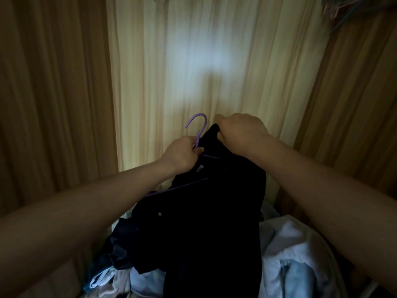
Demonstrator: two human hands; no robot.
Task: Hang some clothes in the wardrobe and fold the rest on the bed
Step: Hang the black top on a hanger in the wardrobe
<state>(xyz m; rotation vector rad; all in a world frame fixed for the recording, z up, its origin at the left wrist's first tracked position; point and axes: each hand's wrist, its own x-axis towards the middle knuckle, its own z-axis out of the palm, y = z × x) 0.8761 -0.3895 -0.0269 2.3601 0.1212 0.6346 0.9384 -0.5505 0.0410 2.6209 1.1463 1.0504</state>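
A dark navy garment hangs in front of me over the clothes pile. A purple hanger sticks up from its neck, and part of its arm shows along the garment's left shoulder. My left hand grips the hanger's neck just below the hook. My right hand pinches the garment's upper edge, bunched in its curled fingers, a little higher and to the right.
A pile of pale blue and white clothes lies below, with darker pieces at the left. A cream curtain hangs straight ahead between darker tan drapes. Several hangers show at the top right corner.
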